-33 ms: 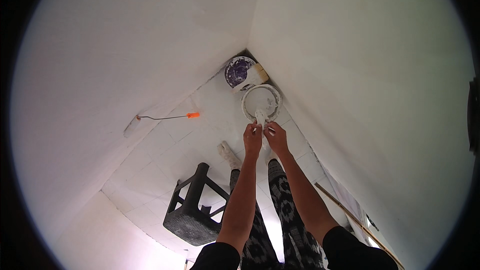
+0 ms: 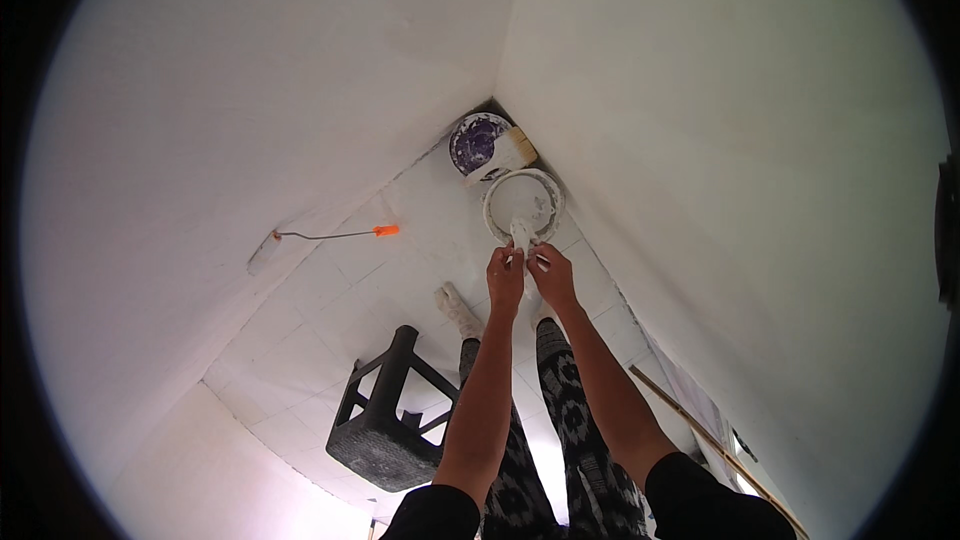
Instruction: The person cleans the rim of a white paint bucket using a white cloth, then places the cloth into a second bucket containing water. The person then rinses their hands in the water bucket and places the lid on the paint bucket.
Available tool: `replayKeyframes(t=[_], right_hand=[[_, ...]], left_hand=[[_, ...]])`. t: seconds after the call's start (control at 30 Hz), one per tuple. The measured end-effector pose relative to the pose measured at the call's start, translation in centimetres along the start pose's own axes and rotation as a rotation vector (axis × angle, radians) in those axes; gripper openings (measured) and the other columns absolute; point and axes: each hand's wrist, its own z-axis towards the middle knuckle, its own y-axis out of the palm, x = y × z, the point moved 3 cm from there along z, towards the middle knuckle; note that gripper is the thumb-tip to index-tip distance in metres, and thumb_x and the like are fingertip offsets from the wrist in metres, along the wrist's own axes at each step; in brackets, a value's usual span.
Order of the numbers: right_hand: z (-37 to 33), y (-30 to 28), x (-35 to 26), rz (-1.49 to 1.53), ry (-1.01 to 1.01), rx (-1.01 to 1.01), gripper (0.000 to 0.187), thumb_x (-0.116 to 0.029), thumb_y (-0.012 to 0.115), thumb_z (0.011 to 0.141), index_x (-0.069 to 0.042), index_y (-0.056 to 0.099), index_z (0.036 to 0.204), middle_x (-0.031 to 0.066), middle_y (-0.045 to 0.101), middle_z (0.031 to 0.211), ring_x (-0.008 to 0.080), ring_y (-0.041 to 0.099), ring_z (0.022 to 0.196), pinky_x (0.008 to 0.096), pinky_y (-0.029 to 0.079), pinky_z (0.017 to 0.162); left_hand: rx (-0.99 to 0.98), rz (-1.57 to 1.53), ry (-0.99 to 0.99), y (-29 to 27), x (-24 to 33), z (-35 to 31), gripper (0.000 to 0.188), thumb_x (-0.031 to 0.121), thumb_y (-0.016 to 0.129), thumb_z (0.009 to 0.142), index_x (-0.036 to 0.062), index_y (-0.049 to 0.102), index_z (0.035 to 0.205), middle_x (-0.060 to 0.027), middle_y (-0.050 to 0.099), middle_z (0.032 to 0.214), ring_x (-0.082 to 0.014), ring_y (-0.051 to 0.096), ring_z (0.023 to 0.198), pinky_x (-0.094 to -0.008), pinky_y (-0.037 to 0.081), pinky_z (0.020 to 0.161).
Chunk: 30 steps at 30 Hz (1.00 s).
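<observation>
Though visible — brush (image 2: 512, 151) behind bucket (image 2: 489, 205).

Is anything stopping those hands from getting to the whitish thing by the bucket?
Nothing visible: the left hand and right hand both pinch the whitish thing, which overlaps the white bucket in this view.

So the white thing (image 2: 522, 233) was a narrow, crumpled-looking piece, too small to tell what exactly, pinched in the fingers (image 2: 517, 258) and poking over the bucket's near rim. The bucket (image 2: 487, 208) was round and whitish, rim all smeared, darker flecks inside on the right, standing upright on the tiled floor (image 2: 420, 265).
</observation>
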Motion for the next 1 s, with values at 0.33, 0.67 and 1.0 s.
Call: replayKeyframes(t=[0.33, 0.67, 1.0], right_hand=[[0.4, 0.0, 0.1, -0.012, -0.006, -0.011, 0.012, -0.006, 0.060, 0.086, 0.004, 0.060, 0.094, 0.0126, 0.064, 0.093, 0.0184, 0.065, 0.088, 0.0323, 0.054, 0.084], [0.4, 0.2, 0.0, -0.029, 0.013, -0.038, 0.014, -0.005, 0.060, 0.085, 0.003, 0.060, 0.095, 0.0136, 0.065, 0.096, 0.0189, 0.065, 0.089, 0.0328, 0.054, 0.084], [0.5, 0.2, -0.3, -0.046, 0.005, -0.091, 0.016, -0.007, 0.060, 0.088, 0.004, 0.059, 0.100, 0.0116, 0.065, 0.098, 0.0181, 0.064, 0.095, 0.0323, 0.052, 0.087]], left_hand=[[0.016, 0.010, 0.039, 0.4, 0.4, 0.0, 0.017, 0.016, 0.057, 0.093, -0.0011, 0.053, 0.093, -0.0136, 0.065, 0.107, -0.0141, 0.057, 0.088, -0.0292, 0.045, 0.079], [0.054, -0.009, 0.020, 0.2, 0.8, -0.3, 0.018, 0.017, 0.058, 0.092, 0.0000, 0.053, 0.089, -0.0063, 0.060, 0.086, -0.0103, 0.051, 0.078, -0.0275, 0.042, 0.070], [0.070, -0.033, 0.043, 0.0, 0.3, -0.1, 0.016, 0.016, 0.057, 0.092, 0.0012, 0.053, 0.088, -0.0018, 0.054, 0.078, -0.0083, 0.047, 0.072, -0.0270, 0.040, 0.065]])
